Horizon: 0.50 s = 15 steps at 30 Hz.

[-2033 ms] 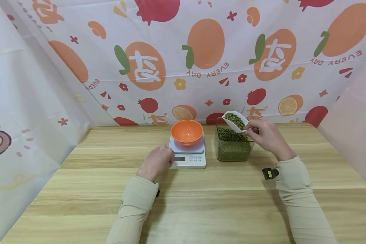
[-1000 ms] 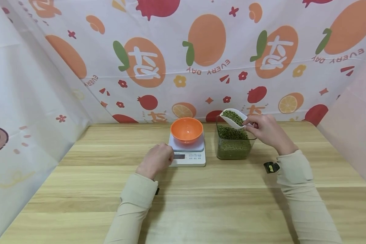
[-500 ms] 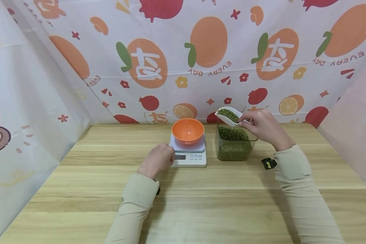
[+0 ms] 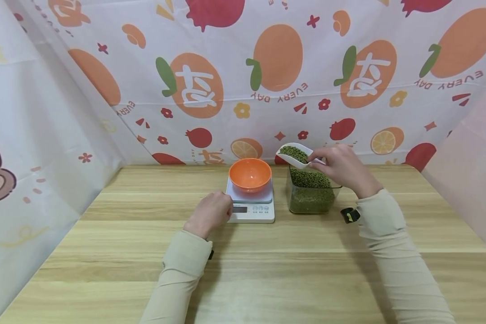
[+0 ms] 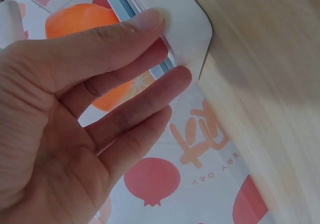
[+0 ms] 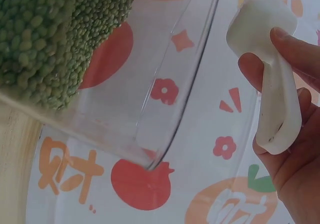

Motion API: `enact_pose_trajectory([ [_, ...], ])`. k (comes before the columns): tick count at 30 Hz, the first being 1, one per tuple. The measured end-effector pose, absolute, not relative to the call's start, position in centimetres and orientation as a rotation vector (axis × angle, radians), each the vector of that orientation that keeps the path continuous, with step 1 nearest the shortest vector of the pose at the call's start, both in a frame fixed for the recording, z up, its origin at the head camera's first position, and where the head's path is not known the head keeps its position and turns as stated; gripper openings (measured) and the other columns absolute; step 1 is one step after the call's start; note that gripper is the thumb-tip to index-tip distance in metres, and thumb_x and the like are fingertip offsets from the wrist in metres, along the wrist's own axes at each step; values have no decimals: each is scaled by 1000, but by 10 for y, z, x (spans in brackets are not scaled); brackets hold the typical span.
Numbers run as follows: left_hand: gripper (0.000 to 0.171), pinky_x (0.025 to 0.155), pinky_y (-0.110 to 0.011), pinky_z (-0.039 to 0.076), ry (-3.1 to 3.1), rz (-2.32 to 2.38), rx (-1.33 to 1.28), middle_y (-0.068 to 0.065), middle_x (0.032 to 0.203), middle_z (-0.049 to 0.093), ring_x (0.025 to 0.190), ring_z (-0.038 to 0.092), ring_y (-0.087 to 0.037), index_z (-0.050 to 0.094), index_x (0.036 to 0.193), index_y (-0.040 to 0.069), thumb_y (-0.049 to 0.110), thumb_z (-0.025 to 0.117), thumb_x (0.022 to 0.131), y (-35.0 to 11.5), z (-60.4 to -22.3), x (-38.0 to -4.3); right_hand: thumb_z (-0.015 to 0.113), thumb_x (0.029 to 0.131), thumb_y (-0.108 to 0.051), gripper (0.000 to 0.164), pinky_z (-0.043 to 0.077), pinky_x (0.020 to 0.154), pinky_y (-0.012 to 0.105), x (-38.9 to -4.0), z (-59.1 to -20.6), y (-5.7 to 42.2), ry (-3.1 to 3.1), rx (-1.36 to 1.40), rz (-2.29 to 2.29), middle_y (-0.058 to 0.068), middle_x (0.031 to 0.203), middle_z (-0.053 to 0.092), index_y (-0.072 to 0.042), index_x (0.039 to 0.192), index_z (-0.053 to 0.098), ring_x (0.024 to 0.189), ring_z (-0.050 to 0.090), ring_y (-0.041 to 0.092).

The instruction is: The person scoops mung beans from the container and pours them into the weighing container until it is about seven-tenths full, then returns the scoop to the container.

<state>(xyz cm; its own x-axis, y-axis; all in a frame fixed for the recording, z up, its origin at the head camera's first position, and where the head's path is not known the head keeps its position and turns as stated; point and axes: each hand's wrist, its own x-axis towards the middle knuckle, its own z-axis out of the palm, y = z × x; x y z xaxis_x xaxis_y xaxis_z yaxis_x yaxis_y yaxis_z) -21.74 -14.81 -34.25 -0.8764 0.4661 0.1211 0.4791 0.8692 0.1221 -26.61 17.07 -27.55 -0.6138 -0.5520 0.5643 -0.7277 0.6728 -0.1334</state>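
Head view: our right hand (image 4: 342,166) pinches the scoop (image 6: 262,26) of green beans (image 4: 293,152). Our left hand (image 4: 209,212), loosely bent, holds the scale (image 4: 255,217).

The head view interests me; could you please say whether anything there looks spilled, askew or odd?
Only the cloth stands out: its central EVERY DAY lettering is upside down. I see no spill: the beans I can make out are in the scoop and tub, and the bowl sits upright on the scale.

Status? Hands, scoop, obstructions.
Right grip holds scoop of green beans; left grip at scale edge. Orange bowl on scale. Nothing visible between scoop and bowl.
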Motion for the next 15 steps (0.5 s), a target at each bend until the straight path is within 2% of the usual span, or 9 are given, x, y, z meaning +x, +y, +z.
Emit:
enact_pose_trajectory([
  [5, 31, 42, -22, 25, -2942, -224, -747, 2, 49, 38, 47, 33, -11, 47, 48, 13, -10, 55, 67, -150, -343, -217, 69, 75, -12, 7, 34, 47, 32, -268, -273, 163, -2406, 1015, 474, 2, 69, 65, -12, 82, 69, 51, 41, 12],
  [15, 31, 42, -22, 25, -2929, -217, -757, 2, 48, 36, 47, 33, -11, 47, 48, 13, -11, 54, 67, -149, -343, -215, 68, 76, -13, 7, 35, 49, 33, -267, -270, 154, -2447, 1009, 453, 3, 73, 66, -12, 83, 70, 55, 44, 15],
])
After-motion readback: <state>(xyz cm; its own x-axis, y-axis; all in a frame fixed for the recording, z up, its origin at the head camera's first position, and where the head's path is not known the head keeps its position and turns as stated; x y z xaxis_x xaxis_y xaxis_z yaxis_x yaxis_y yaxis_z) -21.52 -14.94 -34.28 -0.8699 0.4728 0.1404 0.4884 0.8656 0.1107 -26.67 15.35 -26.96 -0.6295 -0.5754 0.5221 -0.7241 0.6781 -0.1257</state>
